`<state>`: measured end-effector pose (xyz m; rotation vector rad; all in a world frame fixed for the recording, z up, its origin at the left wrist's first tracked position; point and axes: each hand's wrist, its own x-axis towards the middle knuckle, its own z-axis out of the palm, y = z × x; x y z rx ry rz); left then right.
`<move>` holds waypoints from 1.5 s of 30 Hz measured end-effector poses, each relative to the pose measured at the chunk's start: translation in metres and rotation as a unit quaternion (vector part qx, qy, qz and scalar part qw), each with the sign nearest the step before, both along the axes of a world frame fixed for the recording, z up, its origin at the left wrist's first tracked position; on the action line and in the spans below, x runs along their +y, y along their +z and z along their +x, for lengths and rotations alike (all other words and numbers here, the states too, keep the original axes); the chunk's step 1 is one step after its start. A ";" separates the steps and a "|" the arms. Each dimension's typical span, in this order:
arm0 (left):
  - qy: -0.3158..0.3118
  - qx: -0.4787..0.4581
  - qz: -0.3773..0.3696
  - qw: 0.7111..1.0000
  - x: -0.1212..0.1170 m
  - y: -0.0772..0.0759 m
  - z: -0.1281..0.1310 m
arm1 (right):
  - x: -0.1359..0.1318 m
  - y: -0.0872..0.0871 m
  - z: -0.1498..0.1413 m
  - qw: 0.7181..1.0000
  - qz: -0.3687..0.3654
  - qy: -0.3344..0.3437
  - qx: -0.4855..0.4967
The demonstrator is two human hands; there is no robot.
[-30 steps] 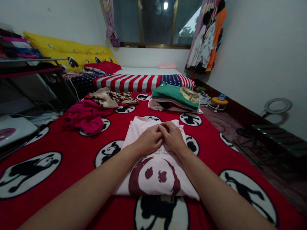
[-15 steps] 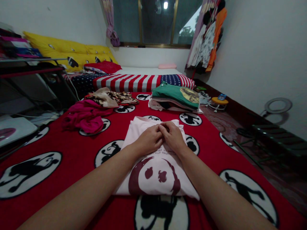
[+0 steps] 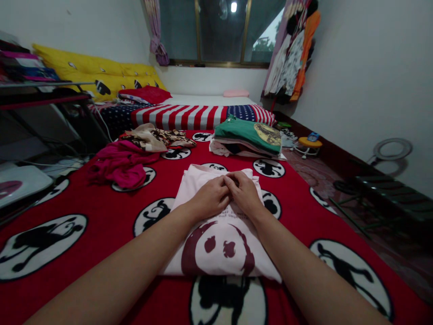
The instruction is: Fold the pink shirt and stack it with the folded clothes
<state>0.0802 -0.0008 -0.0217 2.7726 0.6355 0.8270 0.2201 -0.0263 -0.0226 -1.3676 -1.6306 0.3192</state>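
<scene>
Here, two hands [image 3: 211,197] touch one seemingly folded shirt [image 3: 219,243].

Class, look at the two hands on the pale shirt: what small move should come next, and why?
I would probably part the left hand and right hand towards the sides of the pale shirt. They meet over its upper middle, away from both side edges, and the shirt lies flat on the red cover.

Window [image 3: 221,31], apparently dusk outside
</scene>
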 end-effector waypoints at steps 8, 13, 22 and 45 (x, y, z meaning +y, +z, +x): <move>-0.002 -0.006 0.002 1.000 0.000 -0.001 0.000 | 0.001 -0.001 0.001 1.000 0.001 -0.002 -0.003; -0.003 -0.006 0.003 1.000 0.000 0.000 0.000 | 0.001 -0.001 0.001 1.000 -0.002 -0.004 -0.004; -0.001 -0.003 0.004 1.000 -0.001 0.001 0.000 | 0.002 -0.002 0.001 1.000 0.002 -0.002 -0.002; -0.002 -0.004 0.002 1.000 -0.001 0.002 0.000 | 0.001 0.000 0.000 1.000 0.004 -0.003 -0.004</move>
